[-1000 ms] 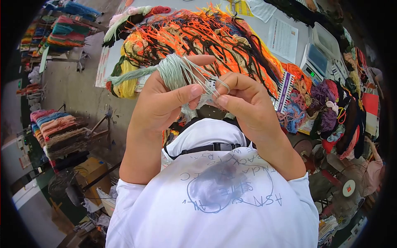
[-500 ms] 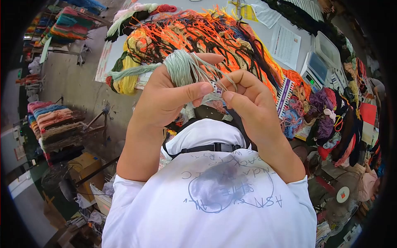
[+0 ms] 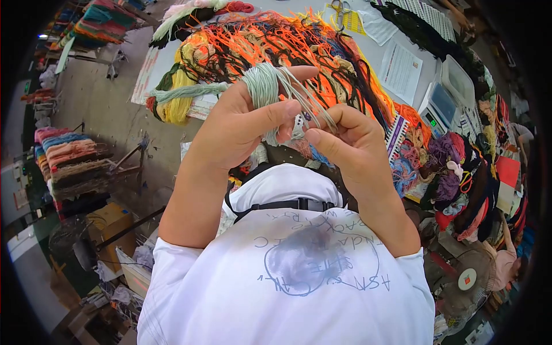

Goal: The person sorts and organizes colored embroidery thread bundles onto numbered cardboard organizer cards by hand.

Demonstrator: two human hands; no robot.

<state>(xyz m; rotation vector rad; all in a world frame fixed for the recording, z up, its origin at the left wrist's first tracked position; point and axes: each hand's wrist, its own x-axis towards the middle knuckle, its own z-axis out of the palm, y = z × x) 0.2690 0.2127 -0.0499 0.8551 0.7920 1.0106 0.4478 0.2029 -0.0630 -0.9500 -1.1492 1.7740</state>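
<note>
Pale green yarn (image 3: 261, 86) is wound in many turns around the fingers of my left hand (image 3: 244, 123), whose thumb presses toward the index finger. A thick tail of the same yarn hangs off to the left, past the back of that hand. My right hand (image 3: 348, 135) is at the right of the coil, thumb and fingers pinched on several loose strands that run across from it. Beyond both hands a large heap of orange, black and beige yarn (image 3: 247, 43) covers the table.
Yellow yarn (image 3: 177, 95) hangs over the table's left edge. A digital scale (image 3: 440, 106), a printed sheet (image 3: 401, 70) and scissors (image 3: 340, 11) are on the table. Purple and other yarn bundles (image 3: 445, 144) lie at the right. Fans (image 3: 468, 276) stand behind, and yarn racks (image 3: 75, 152) at the left.
The strands between my hands are now spread wider, and my right hand has dropped slightly. The coil on my left hand has shifted a little to the right as the view moved.
</note>
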